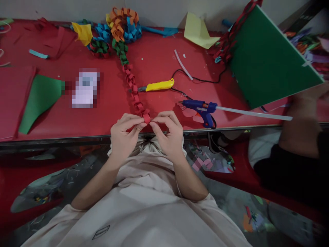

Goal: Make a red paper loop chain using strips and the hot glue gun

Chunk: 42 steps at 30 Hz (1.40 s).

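Note:
A paper chain of red links runs from my hands up the table, turning green and then into a heap of orange and blue links at the back. My left hand pinches the last red link from its left side. From the right side, my right hand pinches the same link between thumb and fingers. Just beyond, a yellow utility knife lies with its tip against the chain. To the right of my right hand lies a blue glue gun with a long glue stick in its back.
The red table ends just before my body. A pixelated phone-like object and green paper lie left. A green board leans at right, near another person's arm. A black cord crosses the table behind the glue gun.

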Available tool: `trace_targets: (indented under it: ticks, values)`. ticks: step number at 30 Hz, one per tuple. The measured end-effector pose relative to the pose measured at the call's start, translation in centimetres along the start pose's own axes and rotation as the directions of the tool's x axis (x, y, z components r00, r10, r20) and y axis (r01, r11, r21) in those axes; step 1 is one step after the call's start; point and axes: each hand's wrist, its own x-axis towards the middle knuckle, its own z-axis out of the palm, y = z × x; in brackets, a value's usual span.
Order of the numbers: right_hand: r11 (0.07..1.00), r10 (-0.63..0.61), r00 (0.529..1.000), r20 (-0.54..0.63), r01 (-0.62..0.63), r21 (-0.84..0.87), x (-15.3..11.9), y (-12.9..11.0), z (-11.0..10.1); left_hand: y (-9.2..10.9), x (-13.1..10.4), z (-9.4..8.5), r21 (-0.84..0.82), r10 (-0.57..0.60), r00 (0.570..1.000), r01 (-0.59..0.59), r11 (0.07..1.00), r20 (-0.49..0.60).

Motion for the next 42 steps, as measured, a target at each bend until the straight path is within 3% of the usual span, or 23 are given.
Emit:
trace_targets:
  ticks: [4, 8, 12, 15, 18, 22, 27, 31, 35, 40, 42]
  values:
    - [0.996, 0.03, 0.999, 0.027, -0.032, 0.079, -0.1, 0.2, 0.1, 0.3, -0.1, 0.0, 0.064, -0.012, 0.998, 0.016, 0.998, -0.063]
    - [0.971, 0.043, 0.994, 0.1, -0.065, 0.229, -0.1, 0.7, 0.3, 0.6, -0.3, -0.2, 0.098, 0.081, 0.996, -0.078, 0.992, -0.022]
    - [0.935, 0.129, 0.987, 0.096, -0.154, 0.321, 0.1, 1.4, 0.2, 0.0, -0.3, -0.6, 0.101, 0.116, 0.991, -0.109, 0.989, -0.066]
    - [0.904, 0.182, 0.979, 0.096, -0.205, 0.377, 0.0, 2.1, -0.1, -0.5, 0.0, -0.7, 0.111, 0.207, 0.978, -0.207, 0.972, 0.007]
    - [0.874, 0.208, 0.972, 0.113, -0.236, 0.424, -0.2, 2.6, -0.2, -0.8, 0.8, -0.6, 0.183, 0.346, 0.923, -0.374, 0.909, 0.17]
    - [0.85, 0.209, 0.962, 0.173, -0.267, 0.455, -0.3, 2.8, -0.5, -0.8, 1.6, -0.5, 0.232, 0.36, 0.872, -0.444, 0.865, 0.331]
    - [0.809, 0.186, 0.952, 0.242, -0.288, 0.512, 0.2, 2.4, -0.6, -0.6, 1.9, -0.6, 0.279, 0.41, 0.86, -0.493, 0.824, 0.305]
    - [0.848, 0.202, 0.956, 0.211, -0.278, 0.452, 0.5, 1.9, -0.4, -0.7, 1.6, -0.5, 0.326, 0.407, 0.855, -0.504, 0.8, 0.323]
    - [0.832, 0.163, 0.969, 0.188, -0.237, 0.502, 0.6, 1.7, -0.4, -1.1, 1.2, -0.4, 0.319, 0.441, 0.829, -0.545, 0.775, 0.343]
    - [0.771, 0.219, 0.923, 0.316, -0.362, 0.524, 0.6, 1.6, -1.0, -1.6, 1.1, -0.5, 0.364, 0.456, 0.825, -0.559, 0.746, 0.332]
    - [0.776, 0.252, 0.918, 0.305, -0.38, 0.503, 0.6, 1.6, -1.2, -1.5, 1.1, -0.6, 0.368, 0.459, 0.818, -0.568, 0.736, 0.346]
